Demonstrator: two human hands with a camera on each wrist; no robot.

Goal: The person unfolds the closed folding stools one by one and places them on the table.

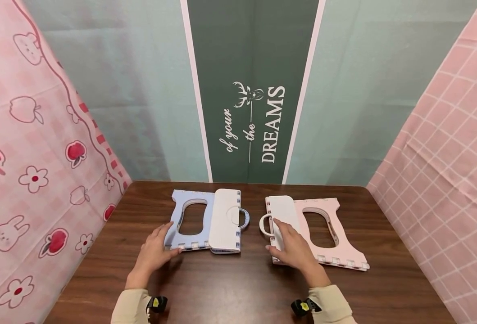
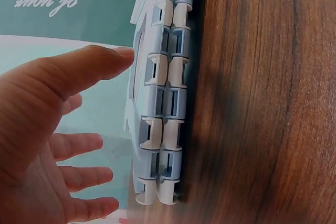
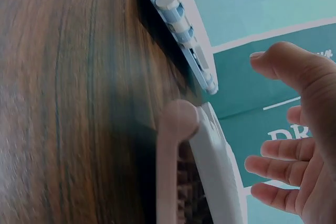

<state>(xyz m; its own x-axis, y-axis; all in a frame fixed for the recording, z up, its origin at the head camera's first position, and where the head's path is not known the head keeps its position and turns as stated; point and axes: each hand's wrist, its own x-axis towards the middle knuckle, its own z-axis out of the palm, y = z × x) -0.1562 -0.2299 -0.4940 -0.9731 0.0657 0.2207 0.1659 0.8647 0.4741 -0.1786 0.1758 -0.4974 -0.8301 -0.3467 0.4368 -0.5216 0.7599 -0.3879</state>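
Two folded plastic step stools lie flat on the wooden table. The blue one [image 1: 209,220], on the left, has a white panel [image 1: 224,220] and a blue loop handle [image 1: 244,219]. My left hand [image 1: 153,252] is at its near left corner with fingers spread; in the left wrist view the thumb lies close to the hinged edge [image 2: 157,93]. On the right is the pink stool [image 1: 345,245], with a white panel [image 1: 283,207] and a pale loop handle [image 1: 264,226]. Above that panel hovers my right hand [image 1: 297,252], fingers loosely extended, holding nothing.
The brown table [image 1: 230,288] ends at a green curtain [image 1: 250,54] with white lettering. Pink patterned cloths hang at both sides, the left [image 1: 56,202] printed with apples and flowers, the right [image 1: 437,180] with a grid. A dark strap sits on each wrist.
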